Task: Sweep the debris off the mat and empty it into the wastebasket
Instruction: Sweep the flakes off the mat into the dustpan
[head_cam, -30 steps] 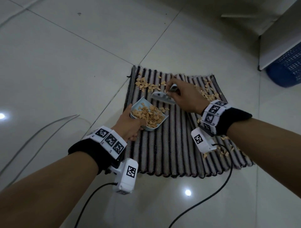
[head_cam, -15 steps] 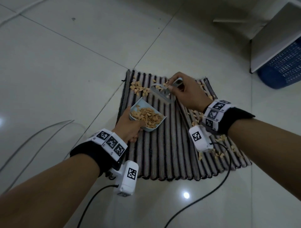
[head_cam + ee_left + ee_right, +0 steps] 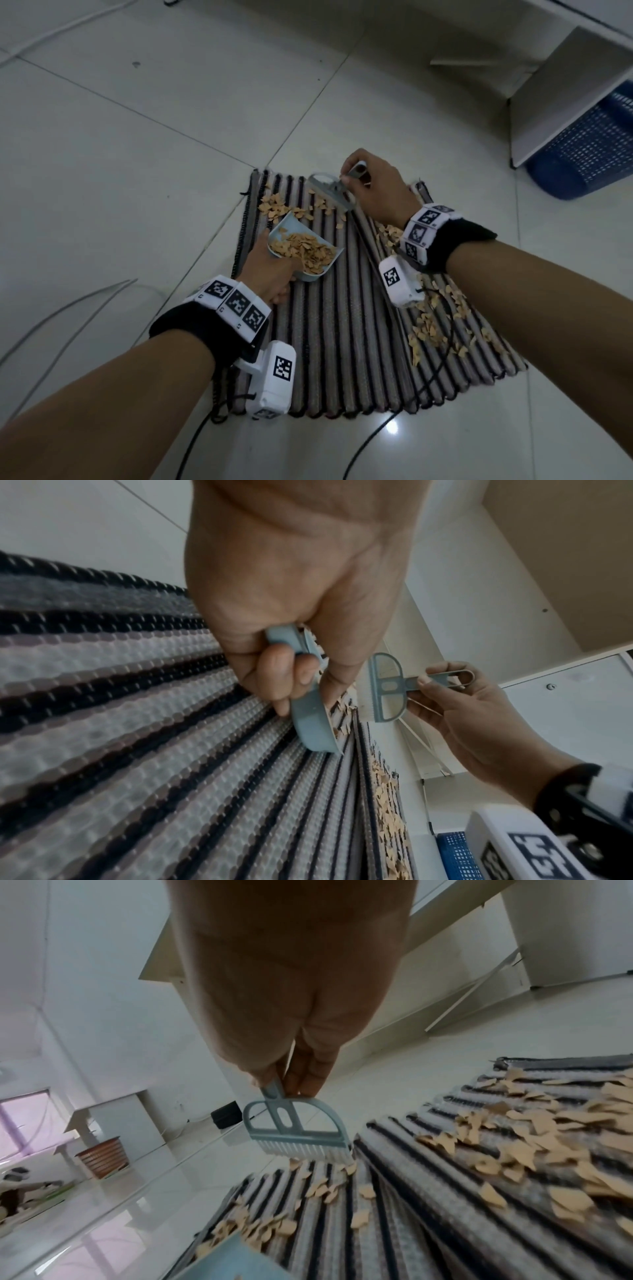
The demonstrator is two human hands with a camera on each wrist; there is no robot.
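Note:
A striped mat (image 3: 342, 342) lies on the tiled floor with tan debris (image 3: 294, 209) near its far edge and more debris (image 3: 438, 318) along its right side. My left hand (image 3: 270, 270) grips the handle of a light-blue dustpan (image 3: 305, 250), which rests on the mat holding a heap of chips. In the left wrist view the dustpan (image 3: 311, 723) stands on edge under my fingers. My right hand (image 3: 373, 192) pinches the handle of a small grey-blue brush (image 3: 329, 188). The brush (image 3: 298, 1134) has its bristles at the mat's far edge, just beyond the scattered chips.
A blue mesh wastebasket (image 3: 589, 147) lies at the far right under a white shelf unit (image 3: 561, 85). Cables (image 3: 61, 329) run over the floor at left, and black cords (image 3: 370, 445) trail from my wrists. A brown basket (image 3: 103, 1156) stands far off.
The right hand has carried the brush away from the dustpan to the mat's far edge. The left hand and dustpan have stayed in place. The head view has shifted, showing more of the wastebasket.

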